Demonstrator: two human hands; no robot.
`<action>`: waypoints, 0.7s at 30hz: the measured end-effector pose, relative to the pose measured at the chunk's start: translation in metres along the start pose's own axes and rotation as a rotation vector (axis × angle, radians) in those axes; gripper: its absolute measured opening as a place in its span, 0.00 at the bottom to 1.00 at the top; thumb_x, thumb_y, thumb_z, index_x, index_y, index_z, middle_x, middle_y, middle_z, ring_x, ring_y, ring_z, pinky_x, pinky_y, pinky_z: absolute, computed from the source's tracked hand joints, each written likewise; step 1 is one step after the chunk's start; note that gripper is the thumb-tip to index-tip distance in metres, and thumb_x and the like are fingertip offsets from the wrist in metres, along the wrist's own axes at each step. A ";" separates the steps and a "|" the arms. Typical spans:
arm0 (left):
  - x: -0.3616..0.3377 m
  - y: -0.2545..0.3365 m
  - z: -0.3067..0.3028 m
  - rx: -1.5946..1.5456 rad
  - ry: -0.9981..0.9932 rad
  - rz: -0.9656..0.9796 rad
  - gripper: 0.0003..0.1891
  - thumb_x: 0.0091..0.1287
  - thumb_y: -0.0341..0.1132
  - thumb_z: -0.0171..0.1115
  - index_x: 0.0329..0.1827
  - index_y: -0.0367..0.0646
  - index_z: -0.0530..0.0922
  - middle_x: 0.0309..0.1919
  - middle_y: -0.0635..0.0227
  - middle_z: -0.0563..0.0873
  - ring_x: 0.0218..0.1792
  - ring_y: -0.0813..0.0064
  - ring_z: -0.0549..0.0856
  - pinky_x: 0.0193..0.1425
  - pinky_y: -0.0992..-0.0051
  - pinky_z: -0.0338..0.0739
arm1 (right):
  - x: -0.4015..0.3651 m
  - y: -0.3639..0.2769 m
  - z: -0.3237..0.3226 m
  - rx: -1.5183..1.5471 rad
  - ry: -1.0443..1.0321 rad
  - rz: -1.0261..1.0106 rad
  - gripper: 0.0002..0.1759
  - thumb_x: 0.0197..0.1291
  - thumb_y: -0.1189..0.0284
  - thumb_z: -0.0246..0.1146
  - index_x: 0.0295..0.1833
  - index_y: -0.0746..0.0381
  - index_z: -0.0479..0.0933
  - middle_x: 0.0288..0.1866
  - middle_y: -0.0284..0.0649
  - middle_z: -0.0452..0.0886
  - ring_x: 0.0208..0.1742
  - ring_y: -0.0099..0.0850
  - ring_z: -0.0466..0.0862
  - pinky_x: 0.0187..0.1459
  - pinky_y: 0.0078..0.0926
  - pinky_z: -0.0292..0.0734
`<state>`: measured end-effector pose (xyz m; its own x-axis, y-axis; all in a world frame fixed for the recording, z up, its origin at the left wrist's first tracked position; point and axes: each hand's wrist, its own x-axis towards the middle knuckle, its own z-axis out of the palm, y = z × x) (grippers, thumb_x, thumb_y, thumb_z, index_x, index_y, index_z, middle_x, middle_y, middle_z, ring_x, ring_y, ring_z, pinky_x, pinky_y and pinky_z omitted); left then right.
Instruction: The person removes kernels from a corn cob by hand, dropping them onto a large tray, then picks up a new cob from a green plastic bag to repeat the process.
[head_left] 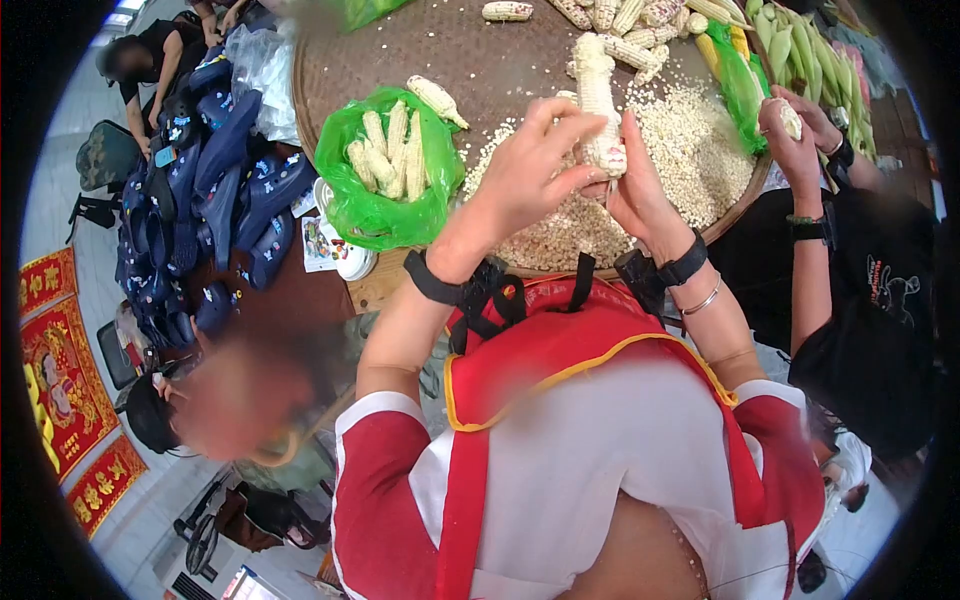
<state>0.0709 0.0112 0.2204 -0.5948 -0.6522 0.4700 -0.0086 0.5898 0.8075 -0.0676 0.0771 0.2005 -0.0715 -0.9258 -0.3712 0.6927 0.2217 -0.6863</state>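
A pale corn cob (597,92) stands out from between my two hands, above the round woven tray (350,45). My left hand (535,165) curls its fingers and thumb against the cob's left side. My right hand (642,190) is closed around the lower end, its thumb along the cob; part of its fingers is hidden. Beneath and beside my hands lies a heap of loose corn kernels (690,150). Left of them, a green plastic bag (345,195) contains several stripped-looking cobs (392,155), and one speckled cob (436,100) lies beside it.
More speckled cobs (655,35) lie at the tray's far side. At right, a co-worker's hands (795,145) hold a cob near another green bag (738,90) and husked-leaf corn (800,45). Dark blue clogs (235,150) are piled at left, near a white round container (355,262).
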 end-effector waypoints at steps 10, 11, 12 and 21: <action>0.004 -0.008 -0.007 0.079 -0.280 0.096 0.09 0.54 0.31 0.63 0.30 0.40 0.71 0.27 0.62 0.74 0.29 0.63 0.75 0.31 0.71 0.71 | 0.000 -0.001 0.004 -0.027 -0.038 0.038 0.25 0.67 0.48 0.37 0.50 0.56 0.68 0.34 0.29 0.76 0.30 0.16 0.76 0.25 0.14 0.70; 0.003 -0.006 -0.006 0.082 -0.273 0.083 0.08 0.55 0.30 0.63 0.29 0.39 0.70 0.24 0.62 0.73 0.28 0.62 0.76 0.30 0.69 0.70 | 0.000 -0.003 0.009 0.009 0.012 0.022 0.25 0.67 0.49 0.38 0.50 0.57 0.68 0.34 0.30 0.76 0.31 0.18 0.77 0.27 0.16 0.72; 0.001 -0.005 -0.005 0.081 -0.274 0.085 0.08 0.55 0.30 0.63 0.29 0.39 0.70 0.24 0.62 0.73 0.28 0.62 0.76 0.30 0.69 0.70 | -0.001 -0.004 0.015 0.045 0.063 0.007 0.24 0.67 0.49 0.39 0.51 0.57 0.68 0.35 0.30 0.76 0.31 0.19 0.78 0.30 0.19 0.74; -0.021 -0.002 0.014 0.490 -0.118 0.224 0.08 0.53 0.31 0.64 0.28 0.40 0.72 0.23 0.64 0.75 0.22 0.65 0.77 0.25 0.71 0.71 | 0.007 -0.008 0.025 0.311 0.103 -0.026 0.26 0.65 0.49 0.44 0.49 0.61 0.68 0.39 0.40 0.77 0.37 0.28 0.79 0.49 0.30 0.75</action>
<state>0.0716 0.0302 0.2040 -0.7108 -0.4444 0.5453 -0.2280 0.8789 0.4190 -0.0558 0.0609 0.2187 -0.1531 -0.8905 -0.4285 0.8745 0.0799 -0.4784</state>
